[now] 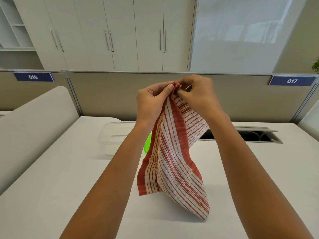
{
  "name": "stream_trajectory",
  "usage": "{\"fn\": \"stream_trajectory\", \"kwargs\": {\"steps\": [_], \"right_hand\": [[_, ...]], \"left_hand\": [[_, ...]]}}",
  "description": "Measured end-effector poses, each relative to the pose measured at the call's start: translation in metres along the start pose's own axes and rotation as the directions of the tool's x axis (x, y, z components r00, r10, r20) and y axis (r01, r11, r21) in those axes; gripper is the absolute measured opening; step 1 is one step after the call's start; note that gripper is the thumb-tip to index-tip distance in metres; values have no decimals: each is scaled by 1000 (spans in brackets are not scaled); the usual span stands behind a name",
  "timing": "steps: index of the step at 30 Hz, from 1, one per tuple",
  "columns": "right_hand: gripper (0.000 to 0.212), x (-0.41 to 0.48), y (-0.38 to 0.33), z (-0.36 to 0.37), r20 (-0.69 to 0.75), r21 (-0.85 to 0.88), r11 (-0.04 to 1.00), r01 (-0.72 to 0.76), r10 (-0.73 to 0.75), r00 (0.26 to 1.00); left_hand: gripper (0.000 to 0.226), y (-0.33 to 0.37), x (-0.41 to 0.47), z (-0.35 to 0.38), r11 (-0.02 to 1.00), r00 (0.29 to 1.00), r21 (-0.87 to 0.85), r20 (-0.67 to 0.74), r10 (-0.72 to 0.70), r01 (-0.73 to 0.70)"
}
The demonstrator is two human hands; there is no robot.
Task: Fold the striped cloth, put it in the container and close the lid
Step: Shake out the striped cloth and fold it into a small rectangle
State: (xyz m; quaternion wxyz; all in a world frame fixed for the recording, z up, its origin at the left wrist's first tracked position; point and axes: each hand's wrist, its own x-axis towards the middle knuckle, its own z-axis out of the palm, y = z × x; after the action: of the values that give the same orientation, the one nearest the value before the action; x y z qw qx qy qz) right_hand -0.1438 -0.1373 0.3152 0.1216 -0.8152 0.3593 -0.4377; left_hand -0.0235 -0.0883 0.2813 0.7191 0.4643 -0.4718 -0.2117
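The red-and-white striped cloth (pixel 174 161) hangs in the air above the white table (pixel 69 178), its lower corners close to the tabletop. My left hand (pixel 151 100) and my right hand (pixel 198 95) pinch its top edge together at one spot, fingertips touching. A clear plastic container (pixel 112 135) sits on the table behind my left forearm. A bright green piece (pixel 147 143), probably the lid, shows beside the container, mostly hidden by my arm and the cloth.
A beige desk divider (pixel 112 94) runs across the back of the table. An open cable slot (pixel 250 135) lies at the table's back right. A beige chair back (pixel 34 121) stands to the left. White cabinets fill the far wall.
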Motion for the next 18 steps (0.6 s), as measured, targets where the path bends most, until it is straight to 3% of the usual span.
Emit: {"fn": "stream_trajectory", "kwargs": {"steps": [3, 6, 8, 11, 13, 15, 18], "right_hand": [[17, 7, -2, -7, -78, -37, 999, 33, -36, 996], [17, 16, -6, -21, -191, -2, 998, 55, -54, 980], [17, 21, -9, -31, -273, 2, 997, 75, -72, 959], [17, 27, -7, -46, -384, -5, 997, 71, -68, 921], [19, 29, -3, -52, -431, -24, 998, 52, -58, 900], [20, 30, 0, -53, -456, -62, 998, 32, -57, 888], [22, 29, 1, -47, -462, -160, 987, 6, -80, 883]], "left_hand": [[14, -5, 1, -2, 994, 994, 48, -23, 104, -103], [27, -19, -1, -6, 965, 980, 192, 122, 159, -180], [32, -33, -8, -12, 908, 962, 334, 187, 200, -254], [29, -55, -21, -28, 837, 963, 477, 103, 248, -266], [19, -66, -30, -38, 750, 947, 598, 50, 319, -284], [4, -72, -41, -44, 643, 917, 687, 91, 388, -340], [20, -73, -60, -44, 570, 909, 740, 134, 396, -357]]}}
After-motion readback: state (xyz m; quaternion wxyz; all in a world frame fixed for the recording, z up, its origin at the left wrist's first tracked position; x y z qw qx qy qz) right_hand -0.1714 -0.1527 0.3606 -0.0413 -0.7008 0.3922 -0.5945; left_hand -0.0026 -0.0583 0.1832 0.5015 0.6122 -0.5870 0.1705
